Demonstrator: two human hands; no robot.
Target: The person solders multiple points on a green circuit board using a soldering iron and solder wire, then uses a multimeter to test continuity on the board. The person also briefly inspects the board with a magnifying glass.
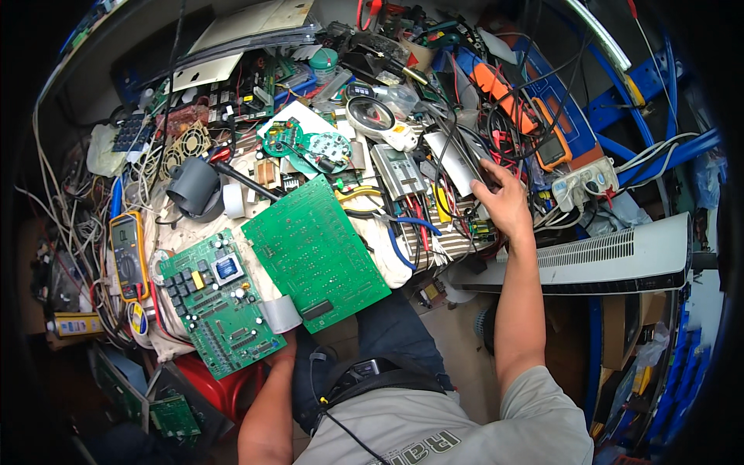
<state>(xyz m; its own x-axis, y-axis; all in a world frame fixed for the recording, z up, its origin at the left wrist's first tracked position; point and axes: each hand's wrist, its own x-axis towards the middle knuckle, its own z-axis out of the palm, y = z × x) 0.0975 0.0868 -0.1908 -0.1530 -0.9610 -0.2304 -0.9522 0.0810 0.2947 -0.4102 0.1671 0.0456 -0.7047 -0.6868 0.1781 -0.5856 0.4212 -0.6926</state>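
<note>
Two green circuit boards lie across the near table edge, joined by a grey ribbon cable [282,315]. The left circuit board [221,302] carries relays, chips and a blue transformer; the right circuit board [318,252] shows mostly solder points. My left hand [284,350] holds the populated board at its lower right edge, its fingers hidden underneath. Over to the right, my right hand [505,200] reaches to the lower end of a silver metal case [451,161]. Its thumb and index finger are apart, close against the case.
A yellow multimeter [129,256] stands at the left and an orange one [551,143] at the right. Pliers [359,194], a magnifier [372,115], a grey holder [194,188] and tangled cables crowd the bench. A power strip [585,184] sits beyond my right hand.
</note>
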